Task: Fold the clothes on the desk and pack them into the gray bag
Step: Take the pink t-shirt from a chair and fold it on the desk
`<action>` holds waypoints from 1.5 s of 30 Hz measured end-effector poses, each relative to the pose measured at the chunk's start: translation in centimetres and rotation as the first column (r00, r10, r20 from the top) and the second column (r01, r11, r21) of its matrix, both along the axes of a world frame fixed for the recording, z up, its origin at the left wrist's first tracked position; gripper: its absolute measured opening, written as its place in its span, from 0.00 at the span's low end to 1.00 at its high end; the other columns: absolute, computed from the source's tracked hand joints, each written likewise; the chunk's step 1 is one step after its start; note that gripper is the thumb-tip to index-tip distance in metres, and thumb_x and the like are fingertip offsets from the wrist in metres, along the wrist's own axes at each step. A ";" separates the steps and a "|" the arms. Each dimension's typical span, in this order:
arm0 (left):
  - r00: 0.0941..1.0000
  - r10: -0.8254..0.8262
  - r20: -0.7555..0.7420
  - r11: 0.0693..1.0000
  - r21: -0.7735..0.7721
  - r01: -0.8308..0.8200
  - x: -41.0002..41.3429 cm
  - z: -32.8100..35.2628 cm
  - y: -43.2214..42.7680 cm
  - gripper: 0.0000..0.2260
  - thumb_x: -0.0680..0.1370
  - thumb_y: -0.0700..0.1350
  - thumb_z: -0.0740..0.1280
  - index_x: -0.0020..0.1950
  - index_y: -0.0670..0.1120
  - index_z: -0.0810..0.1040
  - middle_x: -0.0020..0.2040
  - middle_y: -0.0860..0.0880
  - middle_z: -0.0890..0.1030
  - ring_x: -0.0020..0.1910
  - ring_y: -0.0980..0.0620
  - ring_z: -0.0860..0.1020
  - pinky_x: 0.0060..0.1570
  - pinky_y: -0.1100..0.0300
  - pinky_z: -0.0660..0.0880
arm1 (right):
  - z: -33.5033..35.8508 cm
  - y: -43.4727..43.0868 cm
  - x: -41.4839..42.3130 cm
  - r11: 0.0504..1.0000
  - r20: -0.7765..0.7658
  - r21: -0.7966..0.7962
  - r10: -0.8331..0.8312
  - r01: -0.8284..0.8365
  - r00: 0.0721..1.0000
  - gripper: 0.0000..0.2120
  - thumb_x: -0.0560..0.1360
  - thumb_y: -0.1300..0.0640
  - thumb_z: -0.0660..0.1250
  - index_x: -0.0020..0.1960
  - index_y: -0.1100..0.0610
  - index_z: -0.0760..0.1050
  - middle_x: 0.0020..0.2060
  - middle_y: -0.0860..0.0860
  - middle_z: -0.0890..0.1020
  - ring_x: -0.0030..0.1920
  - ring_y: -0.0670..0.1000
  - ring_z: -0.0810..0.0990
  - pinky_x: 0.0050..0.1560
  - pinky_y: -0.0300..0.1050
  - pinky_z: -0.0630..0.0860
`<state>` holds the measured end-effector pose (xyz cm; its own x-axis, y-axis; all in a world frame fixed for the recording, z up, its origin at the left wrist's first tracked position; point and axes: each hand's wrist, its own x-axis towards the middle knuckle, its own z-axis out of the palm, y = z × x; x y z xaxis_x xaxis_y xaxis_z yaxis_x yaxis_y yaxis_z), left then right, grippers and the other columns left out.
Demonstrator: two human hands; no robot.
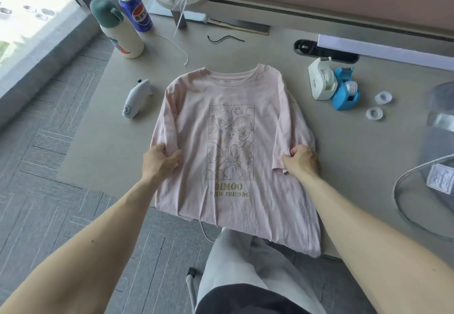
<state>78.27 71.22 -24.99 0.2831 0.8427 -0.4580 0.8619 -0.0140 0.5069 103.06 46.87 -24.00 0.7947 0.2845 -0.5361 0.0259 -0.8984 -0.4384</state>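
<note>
Head view, shirt: the pink T-shirt (231, 146) lay face up at mid-frame on the bench (110, 137), collar toward the top, hem hanging over the near edge.
Head view, left hand: our left hand (159, 160) pinched the sleeve on the frame's left side.
Head view, right hand: our right hand (303, 160) gripped the other sleeve near its hem.
Handling: we judged it light, soft and limp, likely to wrinkle and slide. It seemed best held at the sleeve edges and shoulders and folded inward.

Left grip (161, 160) pinching shirt (228, 87), right grip (303, 160) likewise, fingers curled
</note>
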 end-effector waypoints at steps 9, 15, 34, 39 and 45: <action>0.864 0.247 0.440 0.964 -0.021 -0.265 -1.5 7.3 4.6 0.07 0.81 0.50 0.66 0.45 0.50 0.75 0.47 0.45 0.79 0.45 0.47 0.78 0.51 0.45 0.78 | 4.1 -2.0 4.9 0.859 -0.075 0.436 -0.263 0.269 0.962 0.04 0.73 0.61 0.69 0.48 0.57 0.79 0.38 0.49 0.79 0.36 0.48 0.75 0.33 0.40 0.69; 0.808 0.227 0.544 0.944 0.080 -0.320 0.5 11.0 7.8 0.09 0.84 0.45 0.61 0.44 0.52 0.70 0.42 0.53 0.75 0.41 0.52 0.75 0.43 0.50 0.77 | 7.8 -1.8 9.5 0.801 -0.037 0.532 -0.300 0.273 0.953 0.08 0.74 0.60 0.68 0.52 0.51 0.80 0.47 0.52 0.82 0.46 0.52 0.78 0.45 0.42 0.71; 0.839 -0.146 0.524 0.965 -0.111 0.238 10.5 7.0 5.0 0.13 0.84 0.51 0.60 0.53 0.42 0.76 0.39 0.43 0.77 0.34 0.42 0.79 0.36 0.39 0.80 | 12.4 4.7 12.5 0.895 0.208 0.442 -0.164 0.056 0.964 0.11 0.71 0.61 0.73 0.52 0.52 0.81 0.43 0.50 0.77 0.39 0.45 0.73 0.35 0.38 0.69; 0.851 -0.464 0.247 0.831 -0.212 0.515 8.6 3.7 3.3 0.20 0.79 0.58 0.65 0.69 0.54 0.72 0.57 0.52 0.79 0.53 0.51 0.79 0.60 0.49 0.77 | 10.1 9.1 8.4 0.899 0.263 0.376 0.128 -0.223 0.956 0.10 0.72 0.62 0.71 0.51 0.50 0.80 0.31 0.40 0.70 0.30 0.40 0.68 0.28 0.29 0.61; 0.855 -0.509 0.100 0.861 0.051 0.506 4.7 0.3 4.8 0.17 0.77 0.41 0.69 0.66 0.44 0.77 0.59 0.42 0.78 0.54 0.43 0.79 0.52 0.60 0.71 | 4.5 11.2 4.0 0.841 -0.137 0.469 0.370 -0.269 0.919 0.17 0.75 0.49 0.71 0.63 0.41 0.75 0.53 0.42 0.82 0.58 0.44 0.80 0.62 0.47 0.76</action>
<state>82.93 76.00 -24.69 0.7203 0.5781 -0.3834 0.6727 -0.4472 0.5896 107.04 58.10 -19.54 0.4987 0.7447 -0.4435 0.1383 -0.5735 -0.8074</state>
